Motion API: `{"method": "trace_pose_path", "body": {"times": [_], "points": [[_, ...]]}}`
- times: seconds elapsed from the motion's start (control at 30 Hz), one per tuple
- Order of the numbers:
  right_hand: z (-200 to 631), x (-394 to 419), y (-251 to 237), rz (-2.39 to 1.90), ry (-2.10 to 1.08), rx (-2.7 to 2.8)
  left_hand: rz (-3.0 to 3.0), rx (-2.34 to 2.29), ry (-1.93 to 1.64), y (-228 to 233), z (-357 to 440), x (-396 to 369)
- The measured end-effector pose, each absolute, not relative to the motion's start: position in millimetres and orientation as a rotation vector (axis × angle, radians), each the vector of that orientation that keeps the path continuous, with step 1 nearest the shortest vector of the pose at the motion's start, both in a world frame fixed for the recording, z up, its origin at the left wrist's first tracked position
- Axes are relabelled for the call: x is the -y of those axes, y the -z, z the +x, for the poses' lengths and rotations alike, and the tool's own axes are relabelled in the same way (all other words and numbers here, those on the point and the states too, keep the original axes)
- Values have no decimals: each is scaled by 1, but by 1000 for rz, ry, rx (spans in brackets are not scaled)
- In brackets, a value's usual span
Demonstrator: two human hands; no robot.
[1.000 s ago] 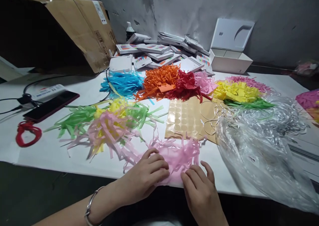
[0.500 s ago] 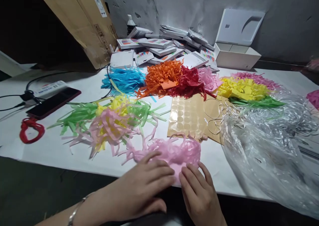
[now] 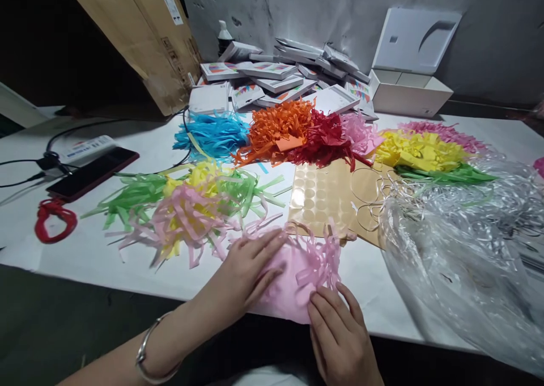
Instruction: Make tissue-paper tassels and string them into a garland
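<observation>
A pink tissue paper tassel sheet (image 3: 293, 287) lies at the table's front edge, its solid part towards me and its cut strips (image 3: 321, 261) loosely bunched on the far side. My left hand (image 3: 250, 267) rests across its left part, fingers stretched out and palm down over the strips. At the lower right corner of the sheet, my right hand (image 3: 340, 323) has its fingers together on the edge; its thumb is hidden. To the left of the sheet lies a heap of fringed tissue paper in pink (image 3: 187, 210), yellow (image 3: 204, 176) and green (image 3: 140, 196).
Behind lie blue (image 3: 212, 136), orange (image 3: 280, 125), red (image 3: 325, 139) and yellow (image 3: 425, 151) tassels. A sticker sheet (image 3: 312, 193) sits mid-table, clear plastic (image 3: 442, 272) at right. Flat boxes (image 3: 272, 83), an open white box (image 3: 410, 94), a carton (image 3: 140, 34) and a phone (image 3: 93, 173) stand around.
My left hand has moved away from me over the pink strips, pushing them back and uncovering more of the solid sheet. My right hand stays at the right edge.
</observation>
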State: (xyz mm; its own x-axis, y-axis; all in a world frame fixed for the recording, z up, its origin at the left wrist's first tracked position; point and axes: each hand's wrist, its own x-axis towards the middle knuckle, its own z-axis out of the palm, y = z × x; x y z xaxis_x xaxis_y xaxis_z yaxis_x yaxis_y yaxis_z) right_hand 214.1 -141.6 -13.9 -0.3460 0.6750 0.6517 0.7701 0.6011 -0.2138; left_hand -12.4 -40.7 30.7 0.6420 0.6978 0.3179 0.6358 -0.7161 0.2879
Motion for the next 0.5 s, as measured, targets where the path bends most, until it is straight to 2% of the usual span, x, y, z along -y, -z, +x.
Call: {"method": "trace_pose_path", "body": {"times": [0.13, 0.2, 0.33, 0.5], "points": [[212, 142, 17, -1129, 160, 2064, 2675, -1337, -821, -40, -20, 31], [211, 143, 17, -1138, 143, 2025, 2698, -1215, -922, -46, -19, 33], [202, 142, 13, -1218, 92, 1934, 2742, -537, -585, -41, -7, 53], [183, 128, 4, -1368, 73, 1968, 2685, -510, -508, -23, 0, 67]]}}
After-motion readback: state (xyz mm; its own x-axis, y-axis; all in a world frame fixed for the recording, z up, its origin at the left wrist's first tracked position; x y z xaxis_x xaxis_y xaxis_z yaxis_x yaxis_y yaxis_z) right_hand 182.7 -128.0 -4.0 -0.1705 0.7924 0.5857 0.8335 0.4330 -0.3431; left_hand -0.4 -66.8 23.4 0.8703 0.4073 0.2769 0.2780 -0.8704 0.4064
